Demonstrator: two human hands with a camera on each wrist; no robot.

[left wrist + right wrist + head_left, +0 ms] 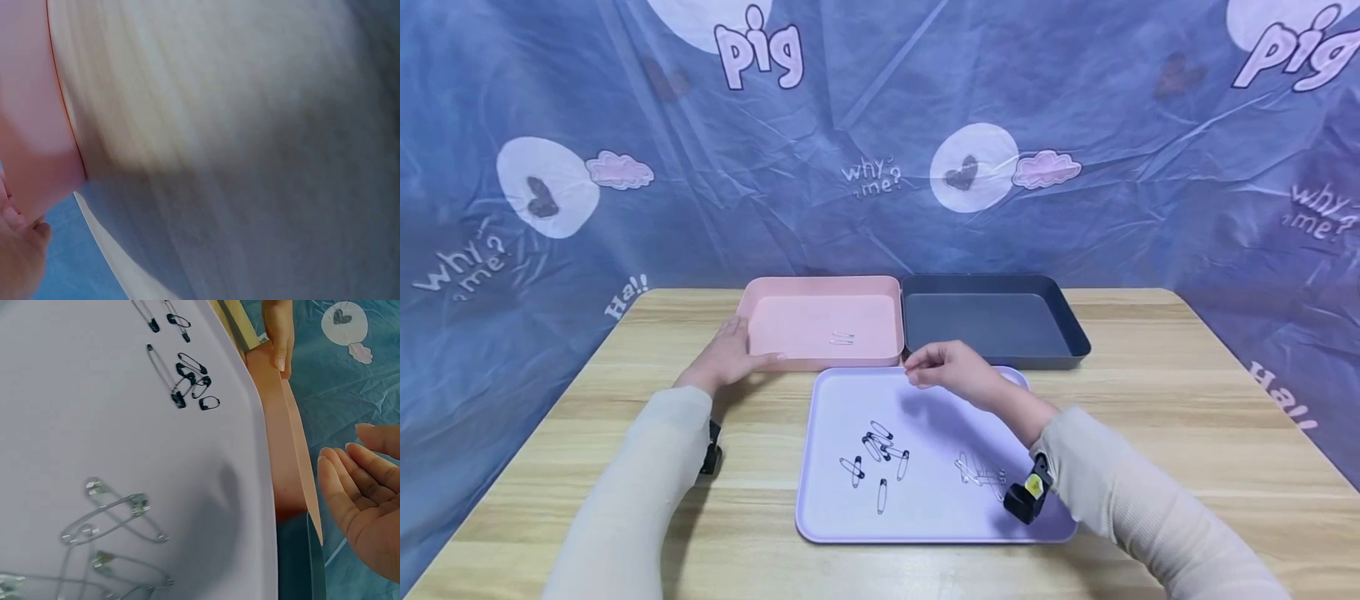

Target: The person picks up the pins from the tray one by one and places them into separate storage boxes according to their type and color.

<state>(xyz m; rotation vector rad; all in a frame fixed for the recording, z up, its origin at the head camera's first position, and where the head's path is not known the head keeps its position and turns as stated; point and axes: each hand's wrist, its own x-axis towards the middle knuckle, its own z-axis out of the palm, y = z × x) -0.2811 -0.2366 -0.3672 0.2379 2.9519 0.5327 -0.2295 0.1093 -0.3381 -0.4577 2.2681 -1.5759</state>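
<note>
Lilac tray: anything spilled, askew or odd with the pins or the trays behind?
Nothing stands out. The black pins and silver pins lie in two loose heaps inside the lilac tray. Silver pins lie in the pink tray, which the left hand touches. The dark tray sits square beside it.

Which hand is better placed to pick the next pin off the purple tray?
Right, probably. The right hand hovers empty over the purple tray's far edge, fingers loosely curled, with the silver pins and black pins just below. The left hand rests on the pink tray's near corner, off the purple tray.
</note>
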